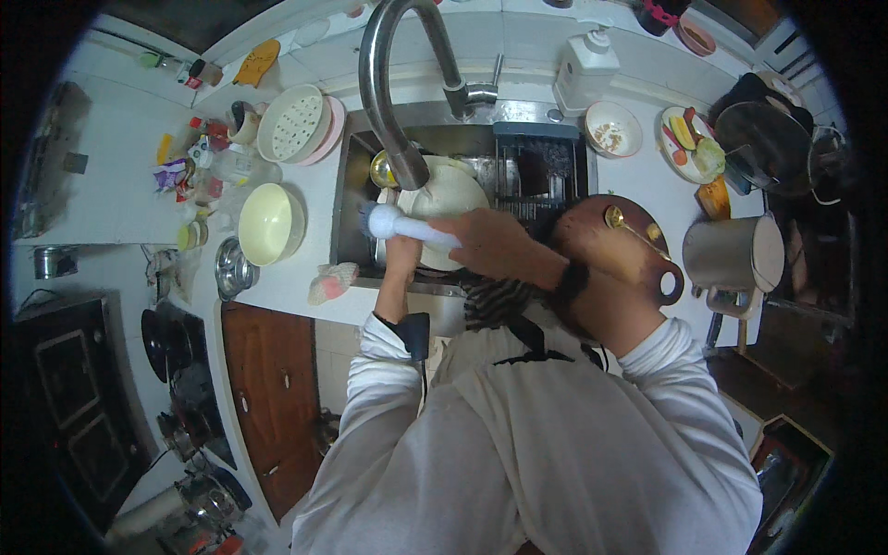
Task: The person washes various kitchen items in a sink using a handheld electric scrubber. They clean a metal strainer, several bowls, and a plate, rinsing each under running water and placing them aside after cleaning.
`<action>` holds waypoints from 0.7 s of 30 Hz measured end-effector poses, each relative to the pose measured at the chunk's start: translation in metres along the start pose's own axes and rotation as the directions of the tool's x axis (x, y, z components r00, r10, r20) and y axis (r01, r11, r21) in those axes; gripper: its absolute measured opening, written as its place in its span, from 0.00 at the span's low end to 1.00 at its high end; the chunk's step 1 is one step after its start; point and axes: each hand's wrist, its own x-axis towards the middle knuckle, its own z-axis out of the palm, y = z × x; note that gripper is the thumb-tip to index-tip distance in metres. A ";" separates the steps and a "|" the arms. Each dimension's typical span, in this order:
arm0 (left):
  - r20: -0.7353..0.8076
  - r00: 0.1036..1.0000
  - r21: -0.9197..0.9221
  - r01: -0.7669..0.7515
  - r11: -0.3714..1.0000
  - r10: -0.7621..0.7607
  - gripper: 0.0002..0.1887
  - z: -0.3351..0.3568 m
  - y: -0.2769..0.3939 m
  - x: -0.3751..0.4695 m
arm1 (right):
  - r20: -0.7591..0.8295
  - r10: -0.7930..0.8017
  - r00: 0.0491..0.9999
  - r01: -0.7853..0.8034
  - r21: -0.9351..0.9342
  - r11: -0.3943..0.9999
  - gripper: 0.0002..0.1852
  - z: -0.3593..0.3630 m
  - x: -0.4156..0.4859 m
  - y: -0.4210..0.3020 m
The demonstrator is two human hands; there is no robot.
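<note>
My right hand grips the pale handle of a dish brush. The brush's dark bristles point left over the sink. Below the brush head is my left hand, beside a large cream-white dish in the basin. The brush covers its fingers, so whether it holds the dish or something under it is unclear. A round metal item with a yellowish shine lies at the dish's upper left. The curved steel faucet reaches down over the dish.
A dark drying rack spans the basin's right side. Left are a yellow bowl, a perforated white colander, steel bowls and a cloth. Right are a round wooden board with a spoon, a small bowl and a pot.
</note>
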 end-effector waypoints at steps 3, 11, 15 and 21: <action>-0.016 0.997 -0.297 -0.074 0.952 0.072 0.16 0.004 0.002 -0.001 | -0.094 0.132 0.987 -0.136 -0.033 0.990 0.28 0.007 0.001 0.002; 0.008 1.000 -0.556 0.009 0.831 -0.006 0.20 0.000 -0.022 -0.004 | -0.147 0.263 0.954 -0.273 -0.056 0.960 0.19 0.006 -0.015 0.065; -0.018 1.000 -0.590 -0.022 0.807 0.015 0.24 -0.003 -0.027 0.003 | -0.036 0.295 0.955 -0.294 0.027 0.955 0.19 0.030 -0.017 0.070; -0.005 0.970 -0.613 0.190 0.767 -0.243 0.32 -0.010 -0.025 0.008 | 0.026 0.205 0.978 -0.203 0.296 0.933 0.23 0.041 0.002 0.046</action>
